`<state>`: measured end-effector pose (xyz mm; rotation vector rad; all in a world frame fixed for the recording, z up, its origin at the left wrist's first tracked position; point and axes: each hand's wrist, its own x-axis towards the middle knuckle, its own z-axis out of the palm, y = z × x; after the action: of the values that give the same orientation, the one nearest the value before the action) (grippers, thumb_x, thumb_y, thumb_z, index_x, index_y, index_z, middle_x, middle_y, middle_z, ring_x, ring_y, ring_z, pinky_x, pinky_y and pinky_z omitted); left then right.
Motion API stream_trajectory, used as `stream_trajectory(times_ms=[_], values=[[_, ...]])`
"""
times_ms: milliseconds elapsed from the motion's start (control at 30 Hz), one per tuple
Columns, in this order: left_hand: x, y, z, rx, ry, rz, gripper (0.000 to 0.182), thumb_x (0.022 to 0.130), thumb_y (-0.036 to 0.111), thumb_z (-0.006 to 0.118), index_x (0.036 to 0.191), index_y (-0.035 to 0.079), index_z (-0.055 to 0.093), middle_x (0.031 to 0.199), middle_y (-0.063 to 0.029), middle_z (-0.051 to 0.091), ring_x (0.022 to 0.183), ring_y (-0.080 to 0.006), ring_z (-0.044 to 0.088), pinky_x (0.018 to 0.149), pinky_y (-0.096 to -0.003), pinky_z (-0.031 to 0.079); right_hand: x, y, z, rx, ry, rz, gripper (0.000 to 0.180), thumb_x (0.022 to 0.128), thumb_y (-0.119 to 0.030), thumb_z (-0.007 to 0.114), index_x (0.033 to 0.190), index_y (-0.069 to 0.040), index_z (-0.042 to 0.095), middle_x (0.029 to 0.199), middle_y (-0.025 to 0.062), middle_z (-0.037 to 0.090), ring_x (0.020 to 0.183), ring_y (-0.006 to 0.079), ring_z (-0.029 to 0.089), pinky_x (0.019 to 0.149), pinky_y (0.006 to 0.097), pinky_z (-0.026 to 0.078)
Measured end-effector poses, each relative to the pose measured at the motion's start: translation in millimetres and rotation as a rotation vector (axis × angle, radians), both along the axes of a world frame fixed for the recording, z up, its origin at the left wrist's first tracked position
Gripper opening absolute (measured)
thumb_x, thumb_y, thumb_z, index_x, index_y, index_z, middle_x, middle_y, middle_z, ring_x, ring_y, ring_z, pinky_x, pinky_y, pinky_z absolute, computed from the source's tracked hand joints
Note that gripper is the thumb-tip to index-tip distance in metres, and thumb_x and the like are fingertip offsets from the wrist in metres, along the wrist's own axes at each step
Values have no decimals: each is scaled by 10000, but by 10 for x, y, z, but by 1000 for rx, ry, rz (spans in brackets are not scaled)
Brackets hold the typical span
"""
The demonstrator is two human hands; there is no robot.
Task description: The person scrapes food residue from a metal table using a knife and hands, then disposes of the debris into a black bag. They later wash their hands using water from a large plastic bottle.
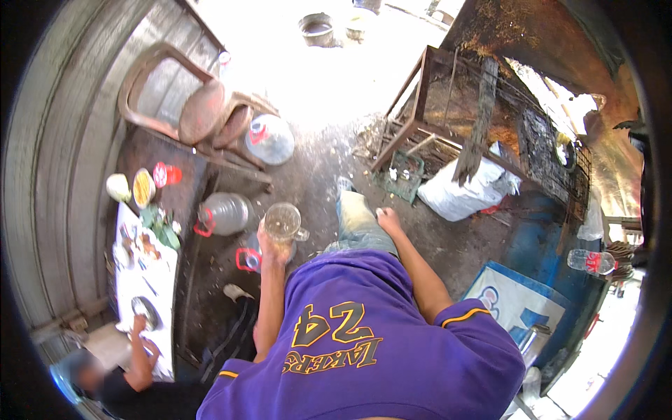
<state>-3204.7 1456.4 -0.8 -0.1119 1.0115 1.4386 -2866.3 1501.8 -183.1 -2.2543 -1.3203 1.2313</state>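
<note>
A clear glass mug (283, 222) is in my left hand (270, 247), held around its side, with its handle pointing away to the right. Its wide mouth faces up towards me; whether there is liquid in it I cannot tell. Just below the mug, a large clear plastic jug (257, 254) with a red handle stands partly hidden by my left hand and forearm. My right hand (387, 218) hangs beside the thigh of my jeans (362, 218), its fingers curled and no object visible in it.
A person (113, 375) reaches over a bowl (145, 313) on the white-topped table (163, 336) at left. Another big jug (226, 213), plastic chairs (163, 94) and a white sack (462, 186) surround the dark floor. A wooden frame (420, 89) juts in at right.
</note>
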Motion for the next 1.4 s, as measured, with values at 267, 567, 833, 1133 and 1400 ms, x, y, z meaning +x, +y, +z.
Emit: stream_trajectory(times_ms=[267,567,833,1133,1400], values=[[-418,1293,189,-74,11,99,433,974,415,353,1147,120,618,1011,-81,688,836,-244,680,613,-425,580,-1273,2577,1270,-95,831,-20,198,966,-252,558,1046,-97,651,946,15,682,837,121,630,743,285,490],[-532,2976,312,-183,72,42,379,975,302,368,1078,51,631,911,-112,688,709,-243,671,538,-365,551,-1847,3650,1781,-226,1075,-95,328,1004,-327,510,1152,-50,604,1099,88,670,989,194,637,876,335,502],[-720,4748,435,-104,163,-35,358,996,311,417,1134,41,608,1079,-113,672,993,-231,672,872,-374,568,-2221,4921,2033,-168,1218,-195,365,1046,-256,381,1267,5,509,1235,139,597,1095,241,602,984,369,485],[-725,6454,617,-81,655,86,187,945,179,580,1016,12,623,966,-49,633,855,-125,592,767,-279,484,-2539,6608,1934,-141,1450,-553,270,1037,-189,361,1152,-14,531,1087,118,617,933,188,621,746,280,544],[-618,7655,655,-67,383,133,268,965,221,511,1093,15,625,1020,-85,663,914,-206,658,799,-356,547,-2640,7960,1614,-87,1444,-626,145,936,-116,499,804,-97,557,680,35,512,517,101,458,371,240,292]])
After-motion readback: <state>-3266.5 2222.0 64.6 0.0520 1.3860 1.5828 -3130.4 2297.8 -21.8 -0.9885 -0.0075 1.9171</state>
